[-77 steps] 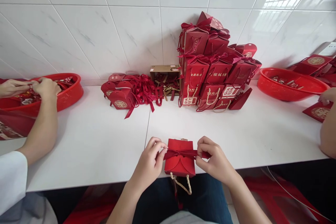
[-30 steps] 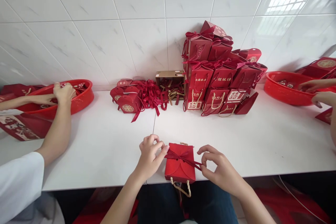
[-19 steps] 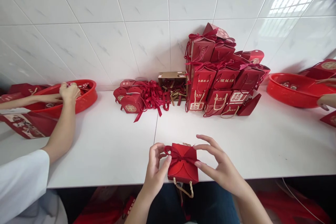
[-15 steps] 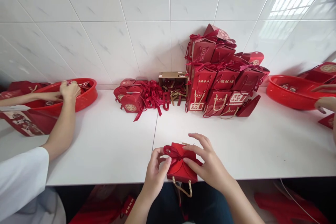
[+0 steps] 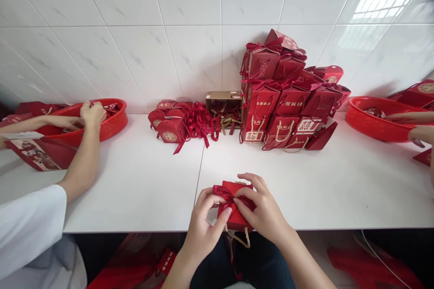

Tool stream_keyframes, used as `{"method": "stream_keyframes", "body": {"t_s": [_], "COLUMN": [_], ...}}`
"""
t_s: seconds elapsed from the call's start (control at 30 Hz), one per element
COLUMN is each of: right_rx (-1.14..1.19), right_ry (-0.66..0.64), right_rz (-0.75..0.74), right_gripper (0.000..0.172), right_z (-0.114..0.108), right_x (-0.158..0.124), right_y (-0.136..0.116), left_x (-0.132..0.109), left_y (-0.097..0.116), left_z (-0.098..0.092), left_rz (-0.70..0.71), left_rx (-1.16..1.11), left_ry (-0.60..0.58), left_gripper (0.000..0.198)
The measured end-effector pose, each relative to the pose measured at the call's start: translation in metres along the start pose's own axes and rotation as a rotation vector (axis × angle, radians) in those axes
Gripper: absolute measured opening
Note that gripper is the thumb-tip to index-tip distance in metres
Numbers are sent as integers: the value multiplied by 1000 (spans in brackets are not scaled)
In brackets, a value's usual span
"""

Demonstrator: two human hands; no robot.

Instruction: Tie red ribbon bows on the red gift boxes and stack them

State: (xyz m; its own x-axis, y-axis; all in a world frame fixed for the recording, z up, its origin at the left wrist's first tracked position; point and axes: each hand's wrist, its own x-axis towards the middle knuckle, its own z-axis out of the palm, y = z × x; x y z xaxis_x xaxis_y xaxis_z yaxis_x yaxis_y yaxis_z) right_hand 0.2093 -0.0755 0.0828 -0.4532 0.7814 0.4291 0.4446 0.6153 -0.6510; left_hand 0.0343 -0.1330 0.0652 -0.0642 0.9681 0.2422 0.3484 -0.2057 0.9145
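Observation:
A small red gift bag (image 5: 237,219) with beige rope handles lies flat at the near edge of the white table (image 5: 142,180). A dark red ribbon (image 5: 225,195) crosses its top. My left hand (image 5: 203,223) pinches the ribbon at the bag's left side. Over the bag's right half my right hand (image 5: 261,207) curls, its fingertips closed on the ribbon near the middle. Both hands nearly touch over the bag.
A stack of finished red gift bags (image 5: 288,95) stands against the tiled wall, beside a cardboard box (image 5: 224,106) of ribbons and small red boxes (image 5: 169,128). Red basins sit far left (image 5: 111,122) and far right (image 5: 376,119), with other people's hands (image 5: 91,113) at them.
My hands have come together from the ribbon's spread ends to the middle of the bag, and the ribbon is now bunched between my fingers. The bag has shifted slightly.

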Motion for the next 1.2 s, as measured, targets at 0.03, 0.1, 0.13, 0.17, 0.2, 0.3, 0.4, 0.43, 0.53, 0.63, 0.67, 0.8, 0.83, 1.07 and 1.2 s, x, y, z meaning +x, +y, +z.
{"method": "stream_keyframes", "body": {"t_s": [0.03,0.1,0.13,0.17,0.2,0.3,0.4,0.43,0.53,0.63,0.67,0.8,0.83,1.07,1.2], "right_rx": [3,2,-6,-17,-30,-52,-40,-34,-13,9,21,164,222,312,308], "right_ry": [7,18,19,18,16,26,48,52,51,40,33,30,53,110,76], "right_rz": [-2,-5,-7,-7,-7,-1,6,9,17,23,24,67,93,96,44], "right_gripper": [11,9,9,9,10,11,11,11,12,12,11,23,28,32,23], "right_z": [1,2,3,4,5,7,9,9,11,11,10,2,-1,-11,-10], "right_x": [-1,-2,-2,-2,-3,-4,-6,-6,-7,-8,-8,-13,-15,-13,-8], "right_y": [1,2,2,2,2,4,7,8,10,9,9,15,19,40,37], "left_x": [0,0,0,0,0,1,1,1,0,-1,-2,0,1,21,28], "left_y": [-2,-7,-8,-10,-10,-10,-9,-9,-10,-13,-14,-18,-17,12,12], "left_z": [2,4,5,6,6,5,5,5,8,9,9,3,1,2,12], "left_rz": [-11,-41,-62,-81,-97,-125,-181,-214,-337,-415,-419,-329,-260,247,226], "left_rx": [-17,-91,-133,-168,-189,-203,-266,-322,-565,-698,-684,-419,-316,451,512], "left_ry": [41,97,105,108,105,102,124,138,192,202,189,341,407,114,-56], "left_gripper": [9,12,14,15,17,20,23,24,25,25,24,24,24,13,11]}}
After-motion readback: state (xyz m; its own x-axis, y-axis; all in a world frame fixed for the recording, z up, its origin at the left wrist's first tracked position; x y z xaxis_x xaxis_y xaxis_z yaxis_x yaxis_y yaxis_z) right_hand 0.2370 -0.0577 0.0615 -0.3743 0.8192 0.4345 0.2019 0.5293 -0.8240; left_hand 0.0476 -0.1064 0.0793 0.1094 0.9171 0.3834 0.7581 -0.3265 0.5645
